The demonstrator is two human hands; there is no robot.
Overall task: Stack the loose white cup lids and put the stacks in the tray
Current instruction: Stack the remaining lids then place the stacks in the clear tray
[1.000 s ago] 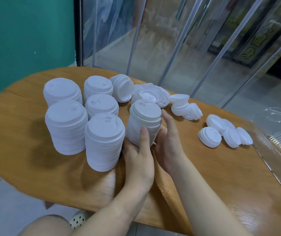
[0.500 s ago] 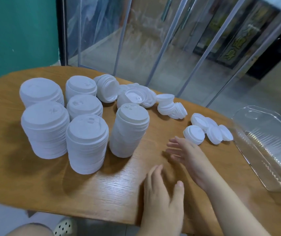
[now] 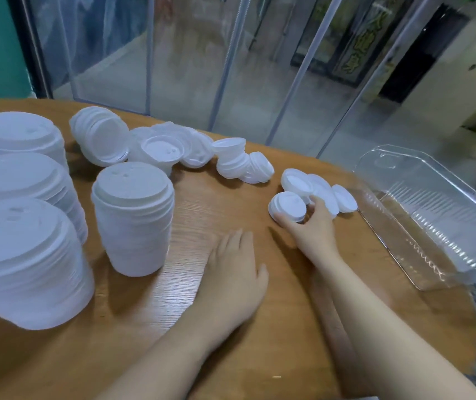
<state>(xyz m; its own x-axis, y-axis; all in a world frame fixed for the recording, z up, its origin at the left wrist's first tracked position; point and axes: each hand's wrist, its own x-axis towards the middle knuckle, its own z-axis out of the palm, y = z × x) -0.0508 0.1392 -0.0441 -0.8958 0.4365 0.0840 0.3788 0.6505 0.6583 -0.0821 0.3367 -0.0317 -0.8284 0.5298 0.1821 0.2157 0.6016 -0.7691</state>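
Note:
Tall stacks of white cup lids stand on the left of the wooden table (image 3: 231, 356); the nearest to centre is one stack (image 3: 132, 217). My right hand (image 3: 309, 226) curls its thumb and fingers round a short stack of small lids (image 3: 287, 204). Three more small loose lids (image 3: 323, 190) lie just behind it. A tipped small pile (image 3: 242, 166) and a jumble of larger loose lids (image 3: 161, 145) lie further back. My left hand (image 3: 234, 269) rests flat on the table, holding nothing. The clear plastic tray (image 3: 433, 215) sits at the right.
Glass doors with metal frames stand just behind the table's far edge. The tray overhangs the table's right side. A teal wall is at the far left. Bare wood shows between my hands and the near edge.
Both hands let go of the centre stack and moved right. My right hand reached forward and took hold of the short small-lid stack; my left settled flat on the table.

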